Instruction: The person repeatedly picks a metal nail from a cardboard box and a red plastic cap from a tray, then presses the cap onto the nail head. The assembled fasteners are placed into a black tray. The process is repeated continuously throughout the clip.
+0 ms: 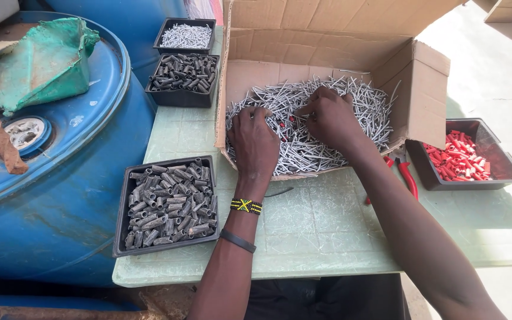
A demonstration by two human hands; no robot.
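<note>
An open cardboard box (428, 89) lies on a pale green table and holds a heap of silver nails (321, 136), with a few red plugs mixed in. My left hand (255, 139) rests knuckles-up on the left side of the heap, fingers curled into the nails. My right hand (330, 115) is further in, fingers bent and pinched among the nails near the middle. Whether either hand grips a nail is hidden by the fingers.
A black tray of dark plugs (170, 201) sits left of my arm, another tray of dark plugs (184, 76) and a tray of nails (186, 34) behind it. A black tray of red plugs (460, 157) stands right of the box. Red-handled pliers (407, 175) lie beside it. A blue drum (60, 178) stands at the left.
</note>
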